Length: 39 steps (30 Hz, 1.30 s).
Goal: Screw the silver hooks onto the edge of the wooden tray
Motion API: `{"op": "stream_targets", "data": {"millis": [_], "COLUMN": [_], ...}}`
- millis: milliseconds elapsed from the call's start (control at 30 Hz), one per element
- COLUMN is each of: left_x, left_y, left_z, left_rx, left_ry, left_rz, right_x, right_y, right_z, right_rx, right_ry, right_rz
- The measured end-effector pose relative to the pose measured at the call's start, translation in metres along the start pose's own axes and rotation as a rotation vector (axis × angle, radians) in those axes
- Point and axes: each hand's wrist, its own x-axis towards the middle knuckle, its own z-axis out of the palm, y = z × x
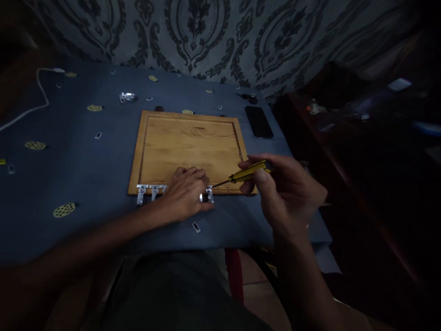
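Note:
A framed wooden panel (193, 149) lies flat on the table, with several metal hinges (141, 193) along its near edge. My left hand (186, 191) rests on that edge, its fingers closed around the rightmost hinge (210, 193). It covers part of the row. In my right hand (289, 193) is a yellow and black screwdriver (248, 172), gripped by the handle. The screwdriver's thin shaft slants down to the left, and its tip meets the rightmost hinge. Small dark holes show in the wood right of that hinge.
A loose hinge (128, 97) lies beyond the panel at the left. A black phone (259, 122) and keys (250, 97) are at the back right. A white cable (43, 89) runs along the left. Dark furniture (344, 174) stands to the right of the blue tablecloth (103, 165).

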Motion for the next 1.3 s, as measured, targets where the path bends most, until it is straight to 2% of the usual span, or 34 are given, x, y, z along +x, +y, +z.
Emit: {"op": "stream_targets", "data": {"millis": [700,867,1100,1300], "left_x": [-0.001,0.000,-0.001,0.000], "left_y": [0.000,0.001,-0.001,0.001], "left_z": [0.001,0.000,0.001,-0.002], "left_rx": [0.001,0.004,0.005,-0.005], "left_ry": [0.052,0.001,0.019,-0.021], "left_rz": [0.029,0.004,0.011,0.002], "right_x": [-0.002,-0.002,-0.001,-0.004], "right_y": [0.007,0.009,0.010,0.012], "right_z": [0.004,0.004,0.009,0.013], "right_rx": [-0.067,-0.025,-0.021,-0.037], "right_ry": [-0.073,-0.094,-0.049,-0.019], "right_rz": [0.020,0.017,0.029,0.000]}}
